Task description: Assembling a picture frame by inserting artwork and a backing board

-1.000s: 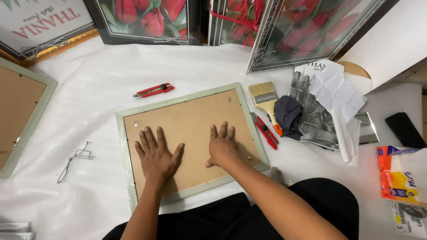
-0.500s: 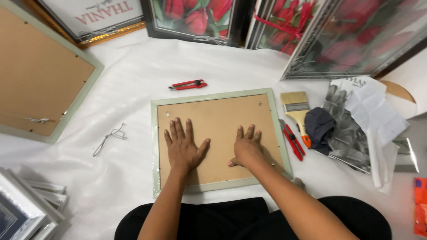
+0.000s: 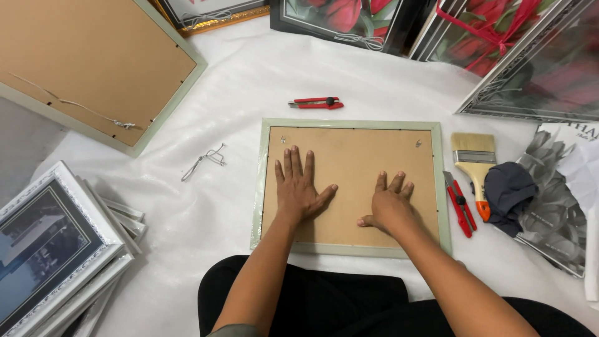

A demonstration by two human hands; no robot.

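Both the left hand (image 3: 298, 187) and right hand (image 3: 390, 205) lie flat, fingers spread, gripping nothing, pressing the brown backing board of the pale green rectangular picture frame (image 3: 349, 128) face-down mid white sheet (image 3: 237, 81), apparently seating it; fastening likely calls for even pressure.

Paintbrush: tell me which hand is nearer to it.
Right. The right hand lies flat on the frame backing, left of the paintbrush; the left hand lies farther left.
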